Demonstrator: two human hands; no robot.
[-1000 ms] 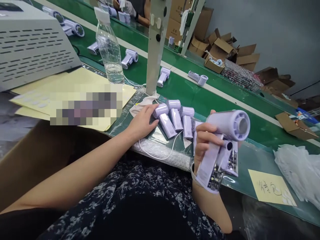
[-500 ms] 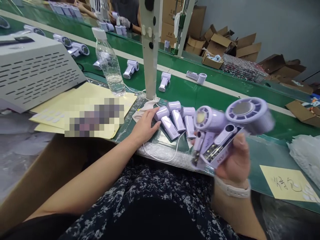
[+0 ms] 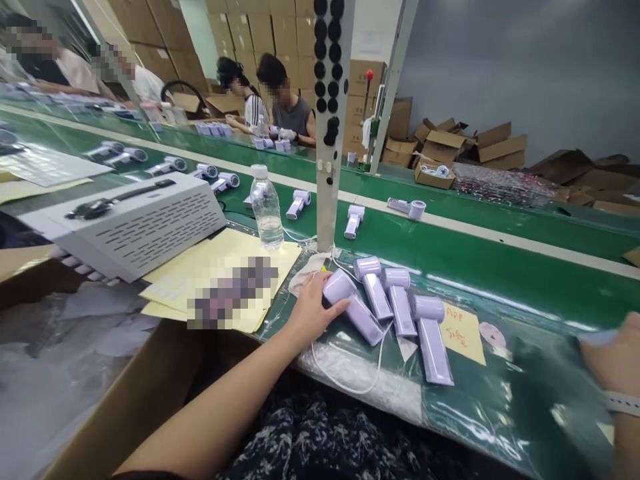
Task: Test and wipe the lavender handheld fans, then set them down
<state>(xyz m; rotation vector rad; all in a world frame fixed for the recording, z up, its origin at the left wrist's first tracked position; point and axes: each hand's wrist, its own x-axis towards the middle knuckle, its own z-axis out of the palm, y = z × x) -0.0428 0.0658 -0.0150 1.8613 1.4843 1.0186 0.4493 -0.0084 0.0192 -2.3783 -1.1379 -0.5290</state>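
Note:
Several lavender handheld fans lie in a slanted row on the bench mat, heads toward the back. My left hand rests at the leftmost handheld fan, its thumb and fingers about the fan's round head. Beside it lie a second fan, a third fan and, rightmost, a fourth fan. At the right edge of view, my right hand is closed and blurred by motion. A lavender part of a handheld fan sticks out of it; the rest is hidden or out of frame.
A metal post rises behind the fans. Left of it stand a water bottle, yellow sheets and a grey vented box. More fans lie on the green conveyor. A yellow note lies at right. Co-workers sit across.
My right hand, which held two fans, has swung far right. One more fan now lies at the row's right end. My left hand stays at the leftmost fan; the view has tilted up.

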